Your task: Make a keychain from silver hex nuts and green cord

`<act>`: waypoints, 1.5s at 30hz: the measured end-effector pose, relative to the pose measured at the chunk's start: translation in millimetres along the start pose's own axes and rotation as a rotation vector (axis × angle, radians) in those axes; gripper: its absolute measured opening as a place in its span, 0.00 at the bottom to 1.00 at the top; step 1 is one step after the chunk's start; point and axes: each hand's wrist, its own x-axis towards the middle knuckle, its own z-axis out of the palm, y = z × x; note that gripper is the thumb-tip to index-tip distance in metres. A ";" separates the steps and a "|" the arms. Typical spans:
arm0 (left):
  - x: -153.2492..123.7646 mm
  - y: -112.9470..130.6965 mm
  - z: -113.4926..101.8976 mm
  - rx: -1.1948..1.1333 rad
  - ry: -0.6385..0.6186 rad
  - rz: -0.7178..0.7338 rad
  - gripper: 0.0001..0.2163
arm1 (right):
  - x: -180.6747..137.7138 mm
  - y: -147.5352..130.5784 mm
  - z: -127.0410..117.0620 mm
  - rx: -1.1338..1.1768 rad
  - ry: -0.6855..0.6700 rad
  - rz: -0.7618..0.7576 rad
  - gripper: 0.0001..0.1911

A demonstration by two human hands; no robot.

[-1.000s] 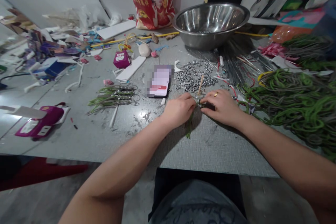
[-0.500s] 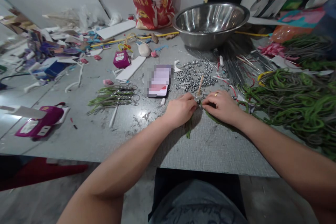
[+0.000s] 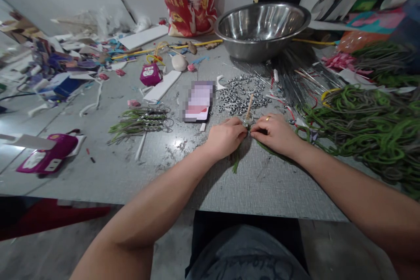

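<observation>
Close together over the near middle of the table, my left hand (image 3: 227, 138) and my right hand (image 3: 277, 133) are both closed in pinches. My left fingers grip a green cord (image 3: 235, 164), whose loose ends hang below the palm. Another stretch of green cord (image 3: 271, 148) runs from my right fingertips under that hand towards the right. The exact spot between the fingertips is small and partly hidden. Just beyond them stands a thin wooden stick (image 3: 250, 104) in a small clear holder (image 3: 248, 120). Many small shiny metal rings (image 3: 241, 92) lie loose behind it.
A tangled heap of green and grey cords (image 3: 367, 131) covers the right side. Left of my hands lie a phone (image 3: 198, 101) and a bundle of beaded cords (image 3: 141, 121). Behind are a steel bowl (image 3: 259, 46) and a red bag (image 3: 187, 4); scraps (image 3: 62, 61) clutter the left.
My right fingertips have shifted very slightly left, towards my left hand. The whole view has moved a little; both hands keep their pinches.
</observation>
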 end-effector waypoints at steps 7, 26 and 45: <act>0.2 0.4 -0.1 -0.019 0.002 -0.001 0.09 | 1.0 -3.5 2.5 -0.028 0.044 -0.024 0.07; -1.3 2.0 -1.0 0.007 -0.003 0.011 0.09 | 0.7 2.2 -5.3 0.153 0.097 -0.011 0.05; -10.1 -13.4 -33.0 -0.083 -0.135 0.031 0.10 | -1.5 11.7 -21.8 -0.006 -0.070 0.090 0.09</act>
